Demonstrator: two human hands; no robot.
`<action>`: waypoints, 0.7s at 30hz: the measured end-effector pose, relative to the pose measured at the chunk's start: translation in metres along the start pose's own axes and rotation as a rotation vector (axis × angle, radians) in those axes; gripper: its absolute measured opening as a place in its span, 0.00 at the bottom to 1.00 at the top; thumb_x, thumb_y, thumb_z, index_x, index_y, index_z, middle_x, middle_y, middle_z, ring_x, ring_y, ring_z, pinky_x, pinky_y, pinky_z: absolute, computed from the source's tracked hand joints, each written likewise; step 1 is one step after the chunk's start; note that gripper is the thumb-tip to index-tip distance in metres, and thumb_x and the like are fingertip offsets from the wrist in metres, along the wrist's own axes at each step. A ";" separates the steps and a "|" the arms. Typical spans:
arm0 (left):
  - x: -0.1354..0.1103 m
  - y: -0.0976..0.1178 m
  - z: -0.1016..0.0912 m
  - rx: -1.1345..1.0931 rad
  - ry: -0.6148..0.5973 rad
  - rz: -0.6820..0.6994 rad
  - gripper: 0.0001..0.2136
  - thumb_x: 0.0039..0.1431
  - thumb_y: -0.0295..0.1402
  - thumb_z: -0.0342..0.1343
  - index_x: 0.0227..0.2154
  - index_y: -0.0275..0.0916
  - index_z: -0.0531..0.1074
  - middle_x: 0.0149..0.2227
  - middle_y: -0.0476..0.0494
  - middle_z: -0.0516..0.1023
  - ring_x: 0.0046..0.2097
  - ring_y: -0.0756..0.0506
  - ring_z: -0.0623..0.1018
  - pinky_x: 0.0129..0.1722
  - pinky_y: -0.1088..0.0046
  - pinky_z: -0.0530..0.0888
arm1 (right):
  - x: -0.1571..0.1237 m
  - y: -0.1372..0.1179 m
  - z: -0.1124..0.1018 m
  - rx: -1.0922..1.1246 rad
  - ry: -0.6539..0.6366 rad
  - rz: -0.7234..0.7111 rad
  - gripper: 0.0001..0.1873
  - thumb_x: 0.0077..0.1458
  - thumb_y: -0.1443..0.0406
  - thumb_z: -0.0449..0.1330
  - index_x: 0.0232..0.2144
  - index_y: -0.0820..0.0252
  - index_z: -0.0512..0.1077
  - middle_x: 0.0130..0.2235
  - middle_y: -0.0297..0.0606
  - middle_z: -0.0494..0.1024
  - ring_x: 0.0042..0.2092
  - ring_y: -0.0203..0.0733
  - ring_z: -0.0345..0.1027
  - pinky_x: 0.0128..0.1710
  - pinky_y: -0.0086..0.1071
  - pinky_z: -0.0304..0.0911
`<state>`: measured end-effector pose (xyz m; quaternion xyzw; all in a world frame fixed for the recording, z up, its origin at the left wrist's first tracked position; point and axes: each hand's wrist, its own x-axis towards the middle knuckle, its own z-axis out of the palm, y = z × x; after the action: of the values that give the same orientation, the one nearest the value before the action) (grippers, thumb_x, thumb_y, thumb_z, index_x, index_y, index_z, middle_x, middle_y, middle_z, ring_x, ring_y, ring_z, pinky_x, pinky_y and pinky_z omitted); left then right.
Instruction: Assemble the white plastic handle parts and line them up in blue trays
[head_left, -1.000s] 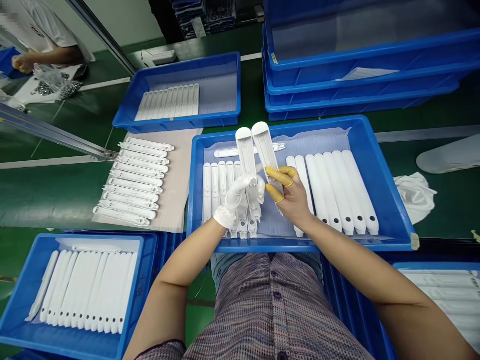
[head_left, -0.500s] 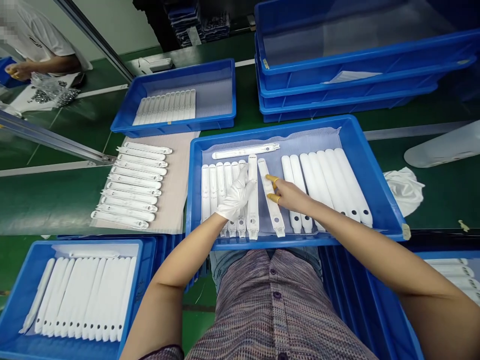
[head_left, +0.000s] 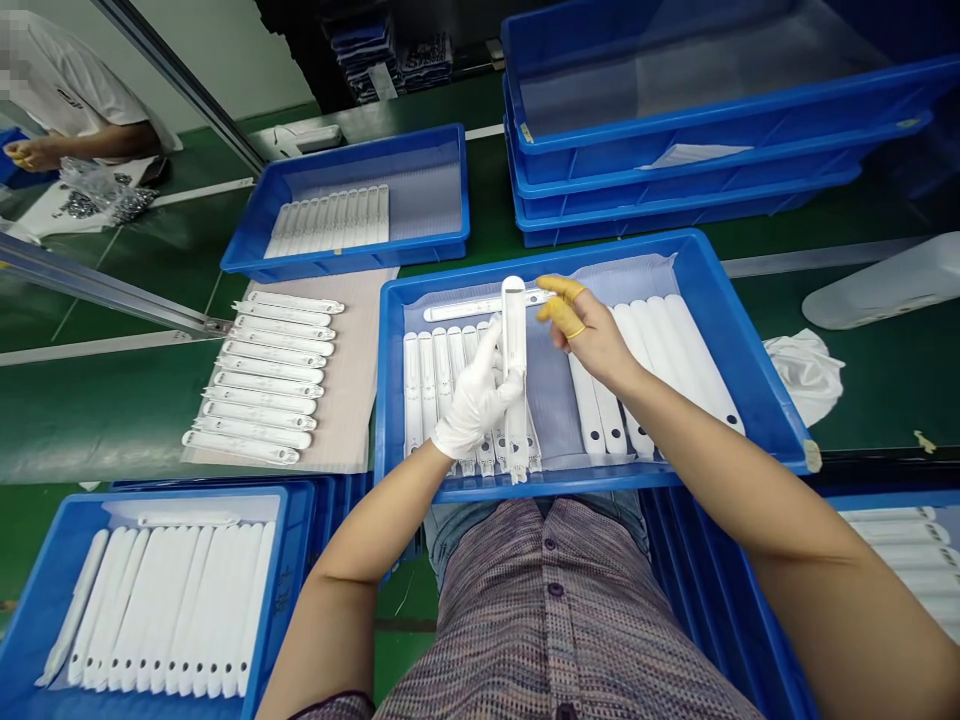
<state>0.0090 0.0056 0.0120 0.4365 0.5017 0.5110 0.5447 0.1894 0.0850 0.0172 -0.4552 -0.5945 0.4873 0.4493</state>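
My left hand [head_left: 476, 395], in a white glove, grips a long white plastic strip [head_left: 514, 350] and holds it up over a wide blue plastic tray [head_left: 600, 250]. The strip's lower end overlaps a row of narrow white slotted parts [head_left: 442, 385] lying side by side. My right hand [head_left: 585, 325], with yellow finger cots, holds nothing and hovers near the tray's far side. Its fingertips are close to a white strip [head_left: 480, 310] lying crosswise. Under my right forearm lies a row of wider white bars with round holes [head_left: 637, 370], partly hidden.
A beige sheet [head_left: 360, 370] carries a row of white strips [head_left: 262, 375] to the left. Blue trays of white parts stand at back left [head_left: 345, 255] and front left [head_left: 285, 600]. Stacked blue trays [head_left: 675, 200] rise at back right. A co-worker's hand [head_left: 26, 155] shows far left.
My left hand has raised a white strip from the tray to near upright. My right hand has moved up and away from the strips, toward the tray's far side.
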 end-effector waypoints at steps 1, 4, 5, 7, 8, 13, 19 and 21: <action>-0.002 0.000 0.001 0.000 0.001 0.000 0.32 0.55 0.35 0.70 0.64 0.44 0.72 0.32 0.47 0.75 0.37 0.42 0.77 0.43 0.67 0.76 | 0.003 -0.011 0.001 0.049 0.014 -0.034 0.26 0.61 0.45 0.64 0.55 0.50 0.75 0.43 0.34 0.78 0.27 0.32 0.64 0.30 0.31 0.65; -0.006 0.001 0.004 0.056 -0.013 0.042 0.32 0.56 0.35 0.70 0.64 0.44 0.72 0.34 0.47 0.76 0.34 0.46 0.74 0.44 0.69 0.76 | 0.012 -0.037 0.010 0.084 0.031 -0.113 0.22 0.53 0.46 0.72 0.41 0.54 0.79 0.43 0.36 0.77 0.34 0.35 0.68 0.34 0.31 0.67; -0.007 0.000 0.004 0.086 -0.019 0.062 0.32 0.56 0.35 0.69 0.64 0.44 0.72 0.35 0.46 0.77 0.33 0.46 0.73 0.45 0.69 0.76 | 0.015 -0.043 0.013 0.094 0.028 -0.130 0.22 0.52 0.45 0.72 0.37 0.55 0.78 0.41 0.36 0.78 0.35 0.36 0.69 0.35 0.31 0.68; -0.009 0.000 0.002 0.159 -0.034 0.103 0.32 0.57 0.37 0.68 0.65 0.45 0.70 0.37 0.45 0.78 0.33 0.46 0.71 0.45 0.68 0.77 | 0.021 -0.048 0.017 0.149 -0.008 -0.127 0.25 0.52 0.42 0.71 0.33 0.57 0.78 0.34 0.36 0.77 0.33 0.36 0.69 0.31 0.30 0.67; -0.009 0.000 0.001 0.196 -0.039 0.124 0.33 0.58 0.38 0.68 0.66 0.45 0.69 0.38 0.44 0.78 0.33 0.46 0.71 0.46 0.67 0.77 | 0.022 -0.048 0.017 0.199 -0.035 -0.103 0.27 0.53 0.40 0.69 0.33 0.58 0.78 0.31 0.35 0.76 0.31 0.35 0.68 0.28 0.29 0.66; -0.005 0.003 -0.001 0.211 0.028 0.183 0.32 0.60 0.40 0.67 0.67 0.44 0.68 0.40 0.43 0.80 0.33 0.47 0.73 0.41 0.68 0.76 | 0.006 -0.031 0.011 0.342 -0.146 0.082 0.29 0.57 0.43 0.68 0.48 0.58 0.76 0.34 0.34 0.78 0.26 0.32 0.69 0.20 0.25 0.63; 0.012 -0.005 0.004 0.158 -0.023 0.070 0.30 0.68 0.48 0.58 0.69 0.43 0.64 0.38 0.42 0.80 0.40 0.41 0.81 0.48 0.63 0.78 | -0.043 0.010 0.008 0.057 -0.450 0.272 0.44 0.55 0.63 0.70 0.70 0.54 0.60 0.30 0.27 0.77 0.19 0.35 0.69 0.16 0.28 0.63; 0.016 -0.018 0.002 0.372 -0.097 0.105 0.30 0.70 0.49 0.53 0.69 0.41 0.64 0.45 0.37 0.81 0.51 0.36 0.81 0.57 0.55 0.75 | -0.046 0.022 -0.001 -0.046 -0.445 0.301 0.40 0.59 0.65 0.67 0.70 0.58 0.59 0.26 0.26 0.76 0.18 0.37 0.68 0.17 0.30 0.64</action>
<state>0.0124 0.0199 -0.0073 0.5792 0.5371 0.4157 0.4508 0.2011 0.0424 -0.0091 -0.4301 -0.6152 0.6232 0.2195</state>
